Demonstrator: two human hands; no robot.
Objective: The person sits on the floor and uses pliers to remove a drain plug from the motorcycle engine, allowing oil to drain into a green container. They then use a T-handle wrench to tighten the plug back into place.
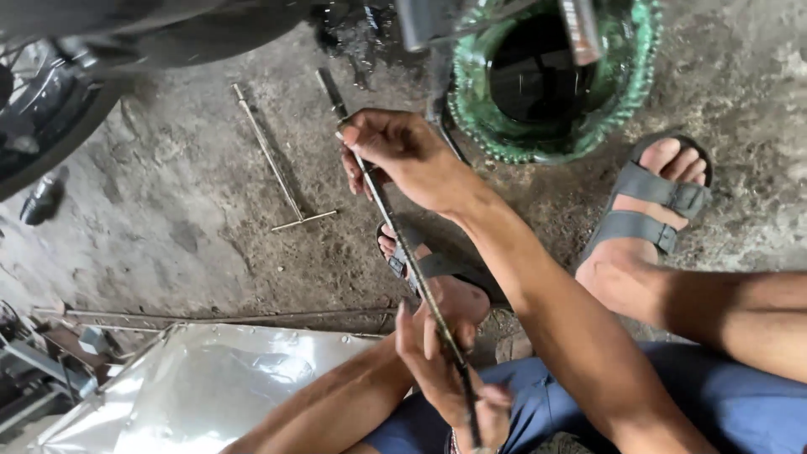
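I hold a long, thin, dark metal rod [405,245] that runs diagonally from the upper left toward my lap. My right hand [408,155] is closed around its upper part, fingers wrapped over it. My left hand [445,370] grips the lower part near my knees, with the fingers partly straightened along the rod. The rod's far tip [329,84] reaches out over the dirty concrete floor. My sandalled feet [651,206] rest on the ground under and beside the rod.
A green basin of dark liquid [622,92] stands ahead on the right. A T-handle wrench [271,158] lies on the floor to the left. A motorcycle wheel [42,118] is at top left, a silvery plastic sheet [210,387] at bottom left, and a long bar [227,318] beside it.
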